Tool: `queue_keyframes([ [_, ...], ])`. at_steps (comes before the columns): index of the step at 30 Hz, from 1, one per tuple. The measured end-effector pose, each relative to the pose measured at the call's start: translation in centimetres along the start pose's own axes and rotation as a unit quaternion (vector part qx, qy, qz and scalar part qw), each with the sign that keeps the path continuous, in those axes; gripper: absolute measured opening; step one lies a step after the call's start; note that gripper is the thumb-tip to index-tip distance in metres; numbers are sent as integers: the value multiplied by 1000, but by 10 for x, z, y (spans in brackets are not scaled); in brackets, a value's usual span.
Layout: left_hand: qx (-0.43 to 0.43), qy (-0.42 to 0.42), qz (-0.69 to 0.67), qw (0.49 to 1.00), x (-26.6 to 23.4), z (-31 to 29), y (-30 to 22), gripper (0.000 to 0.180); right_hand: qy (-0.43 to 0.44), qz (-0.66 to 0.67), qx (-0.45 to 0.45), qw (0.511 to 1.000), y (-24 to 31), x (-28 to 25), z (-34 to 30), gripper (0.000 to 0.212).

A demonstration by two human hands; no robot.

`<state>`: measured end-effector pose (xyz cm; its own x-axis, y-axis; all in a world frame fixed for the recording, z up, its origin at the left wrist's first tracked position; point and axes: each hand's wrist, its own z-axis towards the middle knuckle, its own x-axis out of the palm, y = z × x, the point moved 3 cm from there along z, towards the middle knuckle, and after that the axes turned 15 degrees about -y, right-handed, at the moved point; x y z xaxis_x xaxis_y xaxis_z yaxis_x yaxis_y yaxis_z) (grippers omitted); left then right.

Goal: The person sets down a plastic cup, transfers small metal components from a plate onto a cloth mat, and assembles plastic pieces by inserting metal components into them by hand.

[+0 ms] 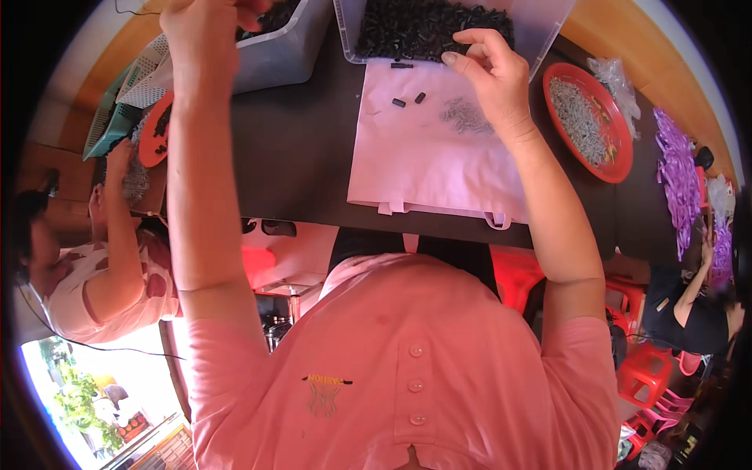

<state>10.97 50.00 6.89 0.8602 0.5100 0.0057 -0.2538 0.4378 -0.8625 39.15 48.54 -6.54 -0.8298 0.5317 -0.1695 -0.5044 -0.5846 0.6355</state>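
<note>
My right hand (495, 78) hovers at the near edge of a clear plastic bin (540, 31) heaped with small black parts (427, 27). Its thumb and fingers are apart, and nothing shows between them. My left hand (205, 27) reaches over a second bin (274, 63), which also contains black pieces. The picture's upper edge cuts off that hand, so its grip is hidden. A pink cloth bag (423, 168) lies flat before me. On it are a few loose black pieces (399, 103) and a small pile of silvery metal bits (468, 116), below my right hand.
To the right, a red plate (554, 145) holds many silvery bits, near a clear plastic bag (616, 82) and purple ribbons (675, 176). An orange-red plate (150, 157) and stacked baskets (106, 129) stand left. One person (110, 274) sits at left, another (680, 309) at right.
</note>
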Motion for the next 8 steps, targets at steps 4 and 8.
queue_keyframes([
  [4, 261, 21, 129, 956, 5, -10, 17, 17, 38, -52, 42, 997, -29, -7, 0, 16],
  [8, 1, 384, -251, 888, -9, -92, -29, 31, 207, -16, -15, 978, -15, -2, 3, 9],
])
